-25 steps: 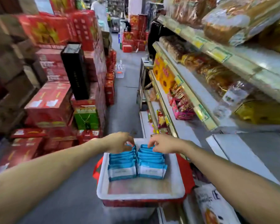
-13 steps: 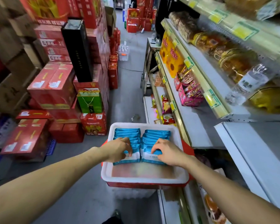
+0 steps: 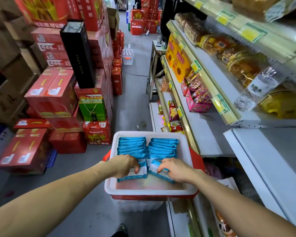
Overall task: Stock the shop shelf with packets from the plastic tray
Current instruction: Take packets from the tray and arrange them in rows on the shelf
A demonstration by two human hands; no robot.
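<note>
On our right stands the shelf (image 3: 203,134). The picture edge cuts off its levels, and the goods on the top one are too blurred to name. A bare stretch of the middle level lies just beside the tray. On our left are piled red boxes (image 3: 53,93), the nearest ones partly out of view.

The white tray (image 3: 149,192) is in front of us, between the boxes and the shelf. It sits on a red basket (image 3: 197,156), of which we see only the handles and a strip of wall. We cannot tell what carries the basket.

Inside the tray the blue packets (image 3: 132,146) stand in two rows, side by side, at the far end. Their print is too small to read.

The left grip (image 3: 125,165) has its fingers curled over the top edge of the left packet (image 3: 135,175), the nearest of the left row; the thumb is hidden. The right grip (image 3: 176,170) pinches the right packet (image 3: 159,173), the nearest of the right row, which leans toward us. Both packets are still in the tray.
</note>
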